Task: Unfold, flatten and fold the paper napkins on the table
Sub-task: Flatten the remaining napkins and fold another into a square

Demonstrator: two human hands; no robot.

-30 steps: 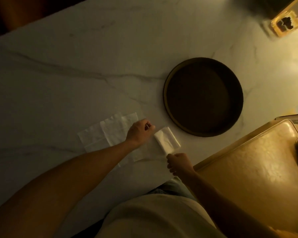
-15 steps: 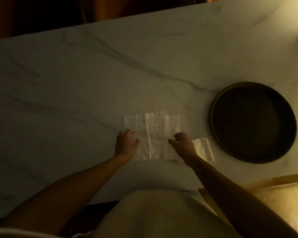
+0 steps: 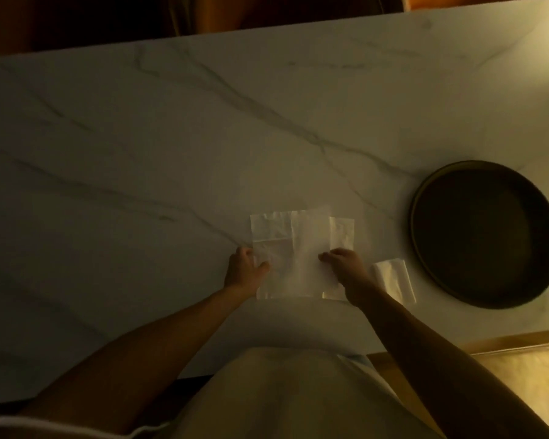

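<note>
A thin white paper napkin (image 3: 298, 245) lies spread out on the marble table (image 3: 171, 153), near its front edge, with another sheet partly under it. My left hand (image 3: 244, 270) rests on the napkin's left edge, thumb on the paper. My right hand (image 3: 346, 267) presses on the napkin's right side with the fingers curled down. A small folded napkin (image 3: 393, 280) lies just right of my right hand, apart from the spread sheets.
A dark round tray (image 3: 485, 232) sits on the table to the right of the napkins. A tan leather seat (image 3: 520, 384) stands at the lower right beside the table. The table's far edge runs along the top of the view.
My right hand let go of the small folded napkin, left it on the table and came onto the spread napkin. My left hand shifted to the sheet's left edge. The view panned left.
</note>
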